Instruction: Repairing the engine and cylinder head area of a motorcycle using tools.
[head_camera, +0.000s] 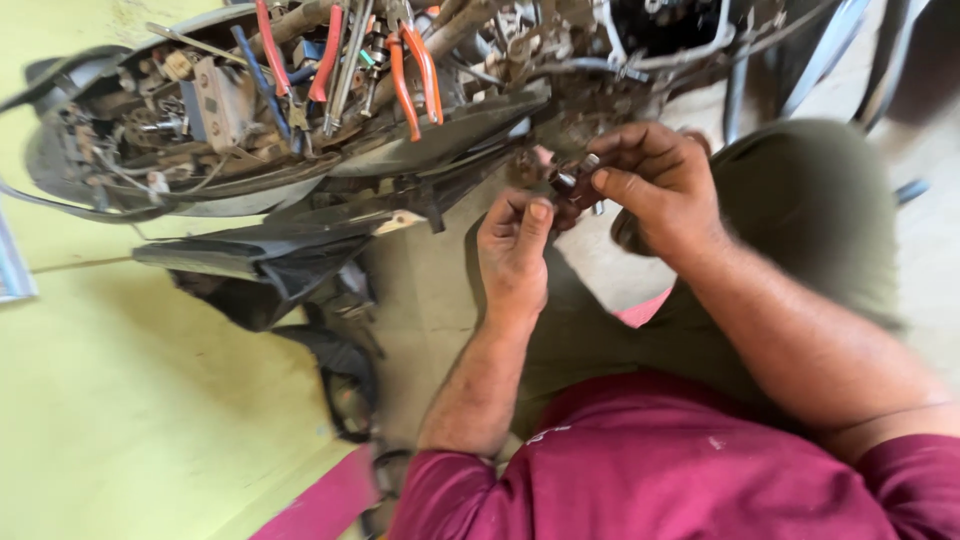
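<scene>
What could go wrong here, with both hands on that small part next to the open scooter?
1. The small dark part is pinched only by fingertips of the left hand and right hand, held in the air; a slip could drop it to the floor.
2. Orange-handled pliers and other tools lie loose on the stripped scooter body; a bump might knock them off.

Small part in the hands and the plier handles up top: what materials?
Small part: likely metal, dark and grimy with a bright glint on one end; blurred, so unsure. Plier handles: orange-red sleeves, smooth with a slight sheen, probably plastic or rubber over steel.
</scene>
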